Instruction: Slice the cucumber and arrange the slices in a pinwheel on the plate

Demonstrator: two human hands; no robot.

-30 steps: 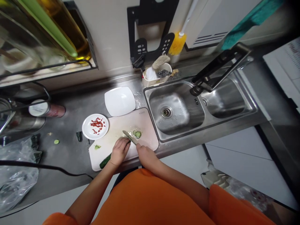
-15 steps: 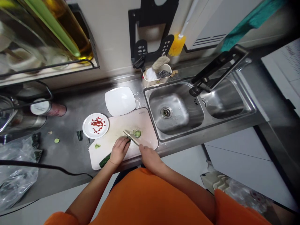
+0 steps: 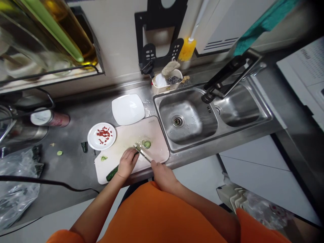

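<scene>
My left hand [image 3: 127, 163] is closed over a dark green cucumber [image 3: 112, 173], whose far end pokes out below the wrist on the left. In my right hand [image 3: 162, 173] is the handle of a knife [image 3: 143, 154]; its blade lies right at the cucumber's cut end, near my left fingertips. Cucumber slices [image 3: 146, 144] rest on the cutting board [image 3: 159, 135] just beyond the blade. A small green scrap [image 3: 103, 158] lies on the board's left part.
Behind the board stand a white square plate [image 3: 128, 108] and a round white plate [image 3: 92, 136] with small red pieces. The sink [image 3: 164, 145] borders the board on the right. Plastic bags [image 3: 20, 199] and a cucumber end piece [image 3: 84, 146] lie at left.
The knife blade has shifted slightly and looks more upright against the cucumber's end. My left hand keeps its hold. The whole view has drifted a little.
</scene>
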